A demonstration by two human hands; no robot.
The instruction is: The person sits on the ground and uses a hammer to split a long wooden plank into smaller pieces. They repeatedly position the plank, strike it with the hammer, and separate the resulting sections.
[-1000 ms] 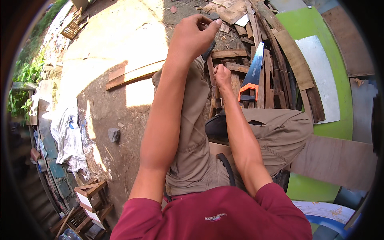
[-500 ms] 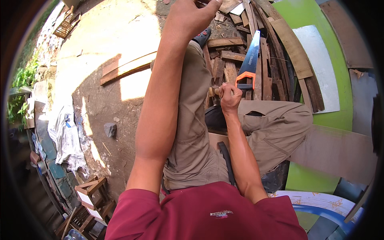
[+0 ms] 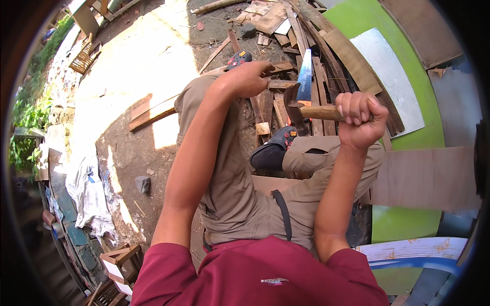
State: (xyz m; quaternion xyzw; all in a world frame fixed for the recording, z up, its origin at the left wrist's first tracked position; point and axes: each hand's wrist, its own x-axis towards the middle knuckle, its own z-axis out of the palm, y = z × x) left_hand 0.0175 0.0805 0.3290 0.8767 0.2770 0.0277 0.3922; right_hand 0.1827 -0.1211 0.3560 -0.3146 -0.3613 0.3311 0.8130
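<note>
My right hand (image 3: 361, 118) is wrapped round the wooden handle of a claw hammer (image 3: 320, 111), raised above my bent right leg. The dark metal head points left, over the shoe (image 3: 275, 148) on that side. My left hand (image 3: 249, 79) reaches forward past my left knee, its fingers bent together near the wood pieces. What they hold, if anything, is hidden. Just right of the left hand lies a short wood piece (image 3: 282, 67). A handsaw (image 3: 304, 79) with a blue blade rests on the wood pile, its orange handle partly hidden behind the hammer.
Loose wood strips (image 3: 326, 76) pile up ahead and to the right, beside a pale sheet (image 3: 390, 76) and a green panel (image 3: 434, 122). A plank (image 3: 153, 113) and a stone (image 3: 143, 184) lie on the ground at left. Wooden frames (image 3: 120, 260) stand at lower left.
My right hand has risen toward the right, bringing the hammer clearly into view. My left hand has come down and nearer. The view has shifted, showing more ground ahead.
</note>
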